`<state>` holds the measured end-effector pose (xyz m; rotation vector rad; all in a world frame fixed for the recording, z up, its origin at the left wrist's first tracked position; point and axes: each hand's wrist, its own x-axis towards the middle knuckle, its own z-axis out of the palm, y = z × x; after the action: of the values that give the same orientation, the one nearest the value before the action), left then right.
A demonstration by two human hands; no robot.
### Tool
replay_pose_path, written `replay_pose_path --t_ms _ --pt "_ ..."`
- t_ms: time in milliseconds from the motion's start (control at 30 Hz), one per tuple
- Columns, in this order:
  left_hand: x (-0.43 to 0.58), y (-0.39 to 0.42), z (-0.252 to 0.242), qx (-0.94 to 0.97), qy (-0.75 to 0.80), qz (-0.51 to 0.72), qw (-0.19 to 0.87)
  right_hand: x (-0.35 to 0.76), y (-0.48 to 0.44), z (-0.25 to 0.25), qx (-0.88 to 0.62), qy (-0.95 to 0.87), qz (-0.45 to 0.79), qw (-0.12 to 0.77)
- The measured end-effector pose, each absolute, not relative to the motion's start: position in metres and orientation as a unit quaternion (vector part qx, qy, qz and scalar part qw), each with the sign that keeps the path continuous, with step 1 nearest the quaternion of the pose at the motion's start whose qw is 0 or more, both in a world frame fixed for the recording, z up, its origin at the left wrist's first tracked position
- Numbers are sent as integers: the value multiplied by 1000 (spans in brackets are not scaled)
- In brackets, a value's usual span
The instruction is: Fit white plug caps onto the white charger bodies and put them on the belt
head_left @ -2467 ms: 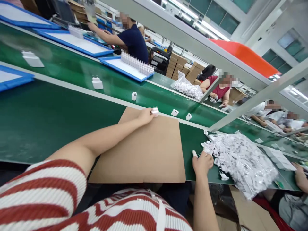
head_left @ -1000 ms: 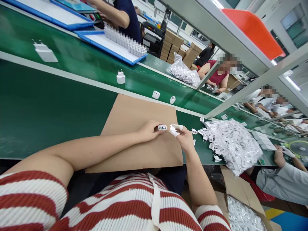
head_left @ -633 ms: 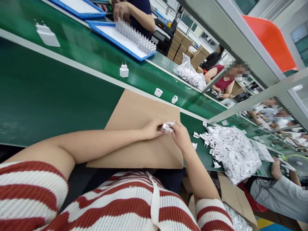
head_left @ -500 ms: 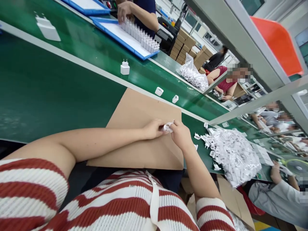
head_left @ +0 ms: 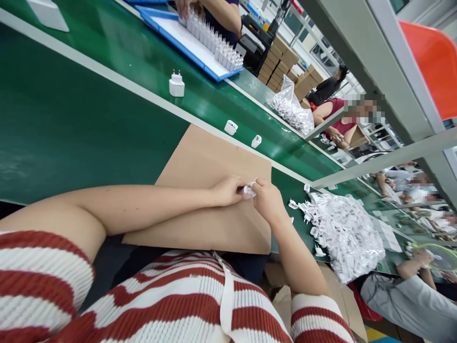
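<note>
My left hand (head_left: 228, 191) and my right hand (head_left: 264, 196) meet above a brown cardboard sheet (head_left: 200, 162). Between them they hold a small white part (head_left: 249, 189), its shape partly covered by my fingers. The fingers of both hands are pinched on it. Right of my right hand, loose white plug pieces (head_left: 293, 204) lie beside a clear plastic bag (head_left: 352, 233) full of similar white pieces.
Beyond the cardboard, white chargers (head_left: 176, 85) stand spaced along the green belt (head_left: 143, 76). A blue-edged tray (head_left: 178, 35) holds rows of chargers near a person's hand. A metal frame (head_left: 374, 157) slants across the right. Other people sit further off.
The chargers on the belt have shifted left in the view, and the view itself has tilted slightly. My hands keep hold of the white part in nearly the same place.
</note>
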<state>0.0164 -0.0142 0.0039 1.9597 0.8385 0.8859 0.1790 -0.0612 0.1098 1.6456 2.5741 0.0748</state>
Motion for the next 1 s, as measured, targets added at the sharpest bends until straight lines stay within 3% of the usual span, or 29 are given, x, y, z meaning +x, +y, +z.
replay_pose_path --t_ms 267,400,500,600,700,767,900,1000 --pt "18 -26 5 797 343 348 355 185 -57 86 614 783 -28 -96" --pt "20 -20 9 831 340 314 309 208 -78 70 601 757 -99 -235" --pt "15 16 13 815 385 327 283 243 -115 48 640 700 -2 -316" --pt "5 77 19 769 481 346 242 282 -151 22 746 599 125 -263" --pt "-1 136 24 730 570 324 192 303 -166 3 777 574 121 -228" --pt "0 164 27 718 603 300 175 308 -165 -3 765 584 99 -253" --pt "2 184 32 719 618 264 181 309 -157 -4 747 549 51 -373" --pt "-12 182 35 698 616 344 125 311 -155 -5 729 459 -60 -504"
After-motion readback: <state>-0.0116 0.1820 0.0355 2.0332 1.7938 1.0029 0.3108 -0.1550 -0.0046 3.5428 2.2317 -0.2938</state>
